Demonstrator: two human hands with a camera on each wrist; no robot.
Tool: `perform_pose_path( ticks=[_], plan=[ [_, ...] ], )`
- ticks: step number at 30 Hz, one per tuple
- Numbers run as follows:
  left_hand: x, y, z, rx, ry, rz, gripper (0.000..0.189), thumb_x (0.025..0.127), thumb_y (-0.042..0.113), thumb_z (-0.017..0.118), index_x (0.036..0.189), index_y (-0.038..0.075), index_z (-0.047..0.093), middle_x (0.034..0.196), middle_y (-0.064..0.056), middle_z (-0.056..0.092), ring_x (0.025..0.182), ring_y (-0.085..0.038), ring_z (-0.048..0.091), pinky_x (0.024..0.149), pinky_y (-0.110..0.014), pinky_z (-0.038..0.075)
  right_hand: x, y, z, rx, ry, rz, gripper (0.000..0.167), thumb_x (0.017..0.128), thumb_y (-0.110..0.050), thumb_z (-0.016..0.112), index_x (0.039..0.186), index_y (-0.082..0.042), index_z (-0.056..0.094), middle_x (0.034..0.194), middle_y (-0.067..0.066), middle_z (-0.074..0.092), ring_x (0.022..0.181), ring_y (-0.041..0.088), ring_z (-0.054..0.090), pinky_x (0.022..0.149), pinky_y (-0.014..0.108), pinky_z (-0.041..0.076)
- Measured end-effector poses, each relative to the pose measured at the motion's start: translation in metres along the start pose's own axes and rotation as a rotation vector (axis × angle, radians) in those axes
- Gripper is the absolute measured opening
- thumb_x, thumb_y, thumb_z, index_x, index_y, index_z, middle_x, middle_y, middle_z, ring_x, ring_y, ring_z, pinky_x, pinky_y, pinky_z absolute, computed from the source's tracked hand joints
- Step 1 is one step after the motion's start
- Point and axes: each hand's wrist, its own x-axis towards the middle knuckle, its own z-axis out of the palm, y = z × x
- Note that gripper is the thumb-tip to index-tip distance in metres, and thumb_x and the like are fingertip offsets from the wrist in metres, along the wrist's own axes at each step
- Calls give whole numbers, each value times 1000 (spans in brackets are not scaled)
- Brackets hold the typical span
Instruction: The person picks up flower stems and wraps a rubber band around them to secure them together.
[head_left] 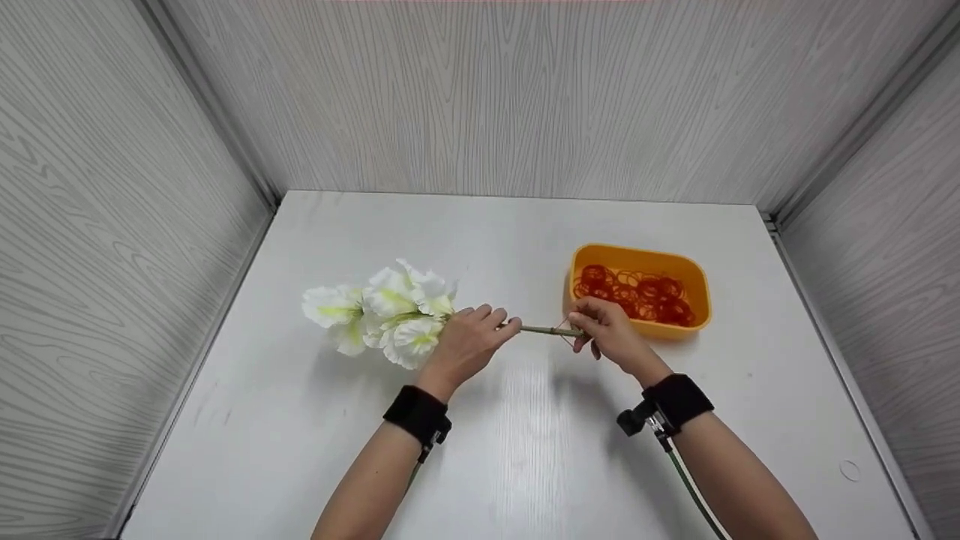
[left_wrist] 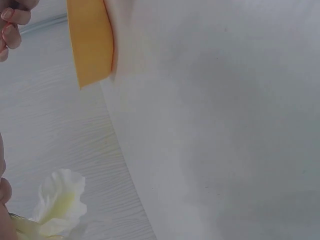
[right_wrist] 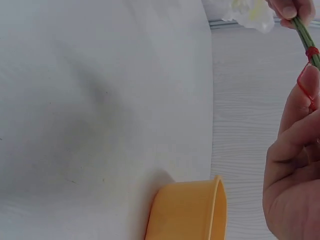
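Observation:
A bunch of white artificial flowers (head_left: 409,304) with yellow-green centres points left in the head view. My left hand (head_left: 469,341) grips its green stems (head_left: 536,329) just below the blooms, holding the bunch above the table. At the stems' lower end, my right hand (head_left: 613,334) pinches a stretched red rubber band (right_wrist: 301,82). Several turns of the band circle the stems in the right wrist view, and a loop runs from there to the right fingers (right_wrist: 295,107). The left wrist view catches one bloom (left_wrist: 61,200) and only the edge of the left hand.
Right behind the right hand stands an orange-yellow plastic container (head_left: 705,296) with a heap of red rubber bands (head_left: 664,300). A thin pale ring (head_left: 849,471) lies at the table's right side. Wood-grain panels (head_left: 480,97) enclose the white table (head_left: 495,465) at back and sides.

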Motion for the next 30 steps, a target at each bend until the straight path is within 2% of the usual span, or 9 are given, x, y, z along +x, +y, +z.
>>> perform_pose_path(
  ticks=[6,13,16,22,27,30],
  plan=[
    [-3,3,2,27,-19,-58,17,97,9,51,101,18,64,81,0,60,62,-16,55,48,-26,43,0,-1,-1,-64,25,-16,20,100,-9,54,105,11,58,83,30,59,60,21,65,39,21,38],
    [-3,5,6,115,5,-127,16,98,7,49,98,16,62,78,-1,58,56,-17,52,43,-26,39,-2,0,3,-190,92,-10,14,99,-10,56,102,2,62,75,14,64,63,23,65,40,22,40],
    [-2,5,6,132,15,-158,13,97,7,52,98,15,61,77,-1,57,55,-18,52,42,-27,38,-2,0,5,-220,121,-39,13,98,-10,58,101,2,63,75,12,63,65,23,67,40,26,45],
    [0,7,4,142,12,-212,11,95,8,51,97,14,60,75,-2,56,55,-19,52,41,-28,40,-3,0,9,-243,168,-66,14,96,-8,62,100,6,64,76,13,65,71,32,70,44,32,51],
    [3,10,6,160,38,-238,6,92,10,57,96,13,61,75,-3,59,53,-19,54,38,-28,38,-2,0,13,-249,232,-108,10,94,-6,64,97,4,65,74,11,66,67,23,70,45,33,53],
    [4,12,7,165,74,-247,8,91,11,56,94,13,64,74,-3,60,49,-18,52,36,-27,31,-2,0,16,-243,269,-121,9,94,-5,64,96,3,66,73,11,66,64,20,69,45,33,53]
  ],
)
